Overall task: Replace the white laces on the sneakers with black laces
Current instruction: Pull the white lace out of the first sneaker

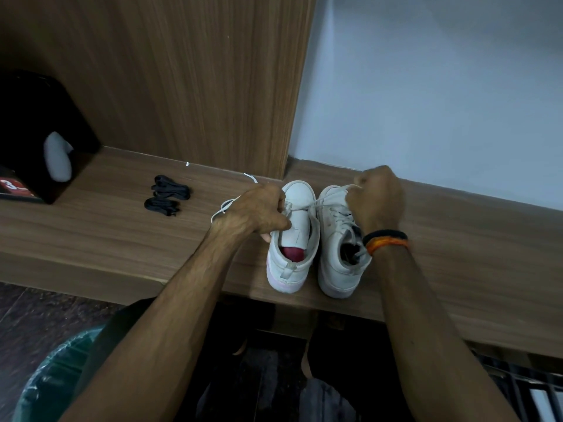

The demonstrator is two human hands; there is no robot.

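Note:
Two white sneakers stand side by side on a wooden shelf (122, 239), toes pointing away from me. The left sneaker (292, 236) has a bare tongue and a red insole showing. My left hand (256, 213) grips its left side near the eyelets. A white lace (307, 206) runs taut from there to my right hand (377, 199), which pinches it above the right sneaker (336, 254). The right sneaker is still laced in white. More white lace (224, 205) trails left of my left hand. Two bundles of black laces (166, 194) lie on the shelf further left.
A black box (33, 129) with a grey object at its front stands at the shelf's left end. A wooden panel (182, 80) and a pale wall (441, 92) rise behind. A green bin (51, 376) sits on the floor at lower left.

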